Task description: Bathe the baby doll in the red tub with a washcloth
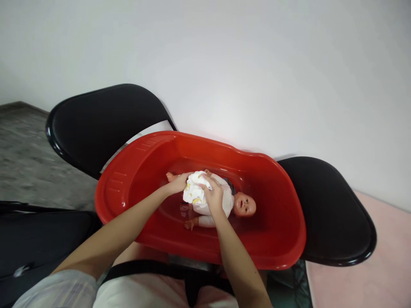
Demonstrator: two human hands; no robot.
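A baby doll with a pale cloth body lies on its back inside a red baby bathtub, its head to the right. Over the doll's lower body, both hands grip a white cloth with yellow print, bunched up between them. My left hand is closed on the cloth's left edge. My right hand pinches its upper right part, just above the doll's belly. One doll arm lies toward me, and a foot shows at the left. The cloth and hands hide most of the legs.
Two black chair seats or backs stand against the tub, one at left and one at right. A white wall rises behind. A dark bag-like object is at lower left, a pink surface at right.
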